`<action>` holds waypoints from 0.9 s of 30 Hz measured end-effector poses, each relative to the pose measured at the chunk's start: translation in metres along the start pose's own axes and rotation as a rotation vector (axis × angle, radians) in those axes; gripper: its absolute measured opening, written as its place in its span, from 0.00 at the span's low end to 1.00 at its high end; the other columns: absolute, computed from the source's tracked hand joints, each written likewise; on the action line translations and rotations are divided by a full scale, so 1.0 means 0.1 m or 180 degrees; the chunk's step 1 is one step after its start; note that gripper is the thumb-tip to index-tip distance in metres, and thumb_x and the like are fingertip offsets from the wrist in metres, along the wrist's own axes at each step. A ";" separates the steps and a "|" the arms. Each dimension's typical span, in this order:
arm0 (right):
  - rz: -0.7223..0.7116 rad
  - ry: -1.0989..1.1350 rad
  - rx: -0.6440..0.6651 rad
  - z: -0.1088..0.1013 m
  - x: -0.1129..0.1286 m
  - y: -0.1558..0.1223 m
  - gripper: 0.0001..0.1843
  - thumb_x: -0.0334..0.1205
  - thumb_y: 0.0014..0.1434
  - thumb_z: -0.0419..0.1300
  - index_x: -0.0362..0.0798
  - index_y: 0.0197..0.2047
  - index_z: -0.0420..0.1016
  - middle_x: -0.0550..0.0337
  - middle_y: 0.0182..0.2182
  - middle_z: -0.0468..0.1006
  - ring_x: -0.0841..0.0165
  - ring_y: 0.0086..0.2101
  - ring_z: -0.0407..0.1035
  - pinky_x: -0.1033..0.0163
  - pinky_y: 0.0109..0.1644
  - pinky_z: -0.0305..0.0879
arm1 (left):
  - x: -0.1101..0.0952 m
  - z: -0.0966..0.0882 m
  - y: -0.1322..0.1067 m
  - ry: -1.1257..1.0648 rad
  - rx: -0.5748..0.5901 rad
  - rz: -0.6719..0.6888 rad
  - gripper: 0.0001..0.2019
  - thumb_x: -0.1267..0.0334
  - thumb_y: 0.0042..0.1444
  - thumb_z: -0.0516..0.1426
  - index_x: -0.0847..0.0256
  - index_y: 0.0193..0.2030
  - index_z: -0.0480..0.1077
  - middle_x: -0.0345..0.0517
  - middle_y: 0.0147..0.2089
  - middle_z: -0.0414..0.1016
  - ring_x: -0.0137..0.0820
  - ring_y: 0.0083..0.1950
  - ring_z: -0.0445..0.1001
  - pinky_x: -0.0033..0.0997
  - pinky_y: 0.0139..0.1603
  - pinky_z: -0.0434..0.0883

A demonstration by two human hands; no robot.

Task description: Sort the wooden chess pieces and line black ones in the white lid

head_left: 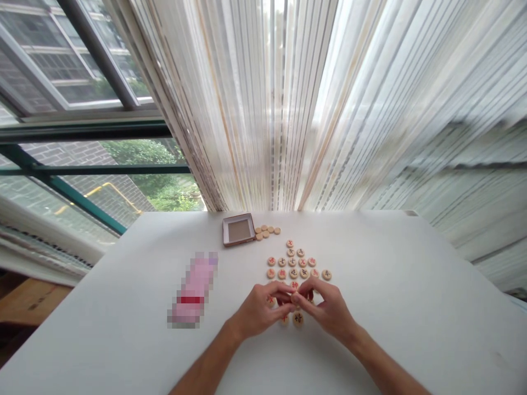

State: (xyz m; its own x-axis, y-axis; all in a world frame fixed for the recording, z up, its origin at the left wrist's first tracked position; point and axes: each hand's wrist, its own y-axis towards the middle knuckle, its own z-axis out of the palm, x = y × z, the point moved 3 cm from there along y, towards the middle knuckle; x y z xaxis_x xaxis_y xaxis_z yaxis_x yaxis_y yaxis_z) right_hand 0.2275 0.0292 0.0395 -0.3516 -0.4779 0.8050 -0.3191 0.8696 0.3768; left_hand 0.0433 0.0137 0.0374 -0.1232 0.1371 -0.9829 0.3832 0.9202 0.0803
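Round wooden Chinese chess pieces with red or black characters lie in rows on the white table (395,285). My left hand (265,307) and my right hand (327,304) meet over the lower rows, fingertips together. Both hands have fingers bent into a pinch; whatever is between them is too small and covered to make out. Just beyond the fingertips a red-marked piece (295,285) shows in part. Nearer to me lies a black-marked piece (298,319), beside a partly covered red one (284,320). My fingers hide several pieces of these rows.
An open shallow box (239,229) stands toward the back, with several blank-looking pieces (265,235) to its right. A pink pixelated item (193,288) lies on the left. Striped curtains (280,109) hang behind the table's far edge, with a window (82,137) at left.
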 end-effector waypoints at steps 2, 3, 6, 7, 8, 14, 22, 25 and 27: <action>-0.0026 -0.0026 -0.0001 0.00 0.01 0.00 0.12 0.44 0.65 0.62 0.48 0.30 0.74 0.62 0.23 0.76 0.70 0.24 0.69 0.67 0.29 0.66 | -0.01 -0.01 0.01 0.0040 -0.0014 -0.0003 0.14 0.61 0.56 0.67 0.62 0.48 0.78 0.50 0.43 0.85 0.38 0.43 0.85 0.32 0.45 0.80; -0.0042 -0.0034 -0.0007 -0.01 0.01 0.00 0.13 0.44 0.66 0.61 0.48 0.31 0.74 0.62 0.23 0.76 0.70 0.24 0.69 0.67 0.29 0.66 | -0.02 -0.01 0.01 0.0050 -0.0022 -0.0005 0.14 0.61 0.56 0.67 0.62 0.48 0.78 0.50 0.43 0.85 0.38 0.43 0.85 0.32 0.46 0.80; -0.0058 0.0017 -0.0017 -0.02 0.02 0.01 0.12 0.44 0.67 0.60 0.49 0.32 0.74 0.61 0.24 0.77 0.70 0.25 0.70 0.66 0.30 0.68 | -0.02 -0.02 0.02 0.0059 -0.0042 -0.0007 0.15 0.61 0.56 0.67 0.62 0.49 0.77 0.50 0.42 0.85 0.38 0.43 0.85 0.32 0.46 0.80; -0.0056 0.0052 -0.0018 -0.03 0.02 0.02 0.12 0.43 0.67 0.59 0.49 0.33 0.75 0.61 0.25 0.77 0.69 0.25 0.71 0.66 0.31 0.69 | -0.02 -0.03 0.02 0.0062 -0.0047 -0.0006 0.15 0.61 0.57 0.67 0.62 0.49 0.77 0.50 0.42 0.85 0.38 0.42 0.84 0.33 0.45 0.79; -0.0055 0.0087 -0.0021 -0.03 0.03 0.02 0.11 0.43 0.67 0.59 0.49 0.34 0.75 0.61 0.25 0.78 0.69 0.26 0.72 0.66 0.32 0.70 | -0.02 -0.04 0.02 0.0063 -0.0058 -0.0003 0.15 0.61 0.57 0.66 0.62 0.49 0.76 0.50 0.41 0.85 0.38 0.42 0.84 0.33 0.45 0.79; -0.0064 0.0155 -0.0089 -0.05 0.06 0.04 0.07 0.39 0.66 0.59 0.49 0.41 0.78 0.58 0.32 0.82 0.68 0.31 0.75 0.65 0.37 0.73 | 0.05 -0.08 0.04 -0.0152 -0.0149 -0.0102 0.16 0.60 0.58 0.66 0.63 0.51 0.74 0.51 0.40 0.84 0.37 0.42 0.84 0.32 0.43 0.77; -0.0127 0.0324 0.0117 -0.05 0.09 0.04 0.09 0.40 0.64 0.62 0.49 0.47 0.78 0.55 0.37 0.83 0.66 0.34 0.77 0.62 0.40 0.76 | 0.08 -0.07 0.05 -0.0587 -0.0082 -0.0224 0.19 0.57 0.58 0.66 0.64 0.53 0.72 0.53 0.43 0.83 0.40 0.45 0.83 0.35 0.45 0.78; -0.0133 0.0329 0.0113 -0.04 0.09 0.05 0.09 0.40 0.65 0.62 0.49 0.48 0.78 0.55 0.37 0.83 0.65 0.34 0.77 0.62 0.41 0.76 | 0.07 -0.07 0.05 -0.0781 0.0016 -0.0190 0.18 0.56 0.62 0.63 0.65 0.54 0.71 0.52 0.41 0.83 0.37 0.42 0.82 0.34 0.44 0.77; -0.0153 0.0354 0.0108 -0.04 0.09 0.05 0.09 0.40 0.65 0.62 0.50 0.48 0.78 0.55 0.37 0.83 0.65 0.34 0.77 0.61 0.41 0.77 | 0.07 -0.07 0.05 -0.0895 0.0022 -0.0178 0.17 0.55 0.64 0.61 0.65 0.53 0.71 0.51 0.38 0.82 0.35 0.40 0.82 0.33 0.42 0.77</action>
State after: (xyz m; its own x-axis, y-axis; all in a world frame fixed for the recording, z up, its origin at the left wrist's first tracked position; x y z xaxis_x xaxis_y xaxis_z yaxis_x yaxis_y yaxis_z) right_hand 0.2261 0.0292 0.0507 -0.2359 -0.5006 0.8329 -0.3635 0.8403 0.4021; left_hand 0.0380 0.0218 0.0319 0.1140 -0.0218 -0.9932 0.3893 0.9208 0.0245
